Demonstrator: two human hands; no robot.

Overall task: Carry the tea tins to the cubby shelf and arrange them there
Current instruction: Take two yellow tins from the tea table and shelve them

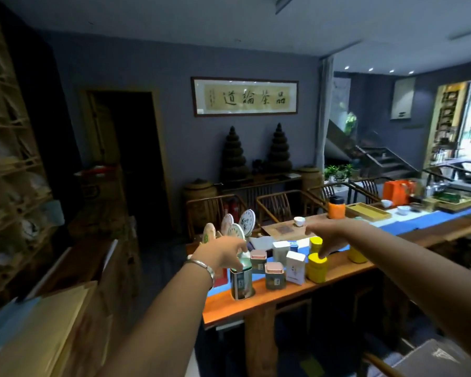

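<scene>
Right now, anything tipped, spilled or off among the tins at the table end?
Nothing stands out. The tea tins stand upright in a cluster on the wooden table, no spill visible. Left hand grips the nearest green tin; right hand reaches over a yellow tin.

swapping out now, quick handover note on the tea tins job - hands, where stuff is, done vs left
Left hand: gripping the top of the green tin at the table's near end.
Right hand: fingers reaching down onto the yellow tin; grip not clear.
Two copper-lidded tins, white boxes and more yellow tins stand clustered on the table.
Cubby shelf is on the left.
Done: nothing carried yet. Left: carry all the tins and arrange them.
</scene>
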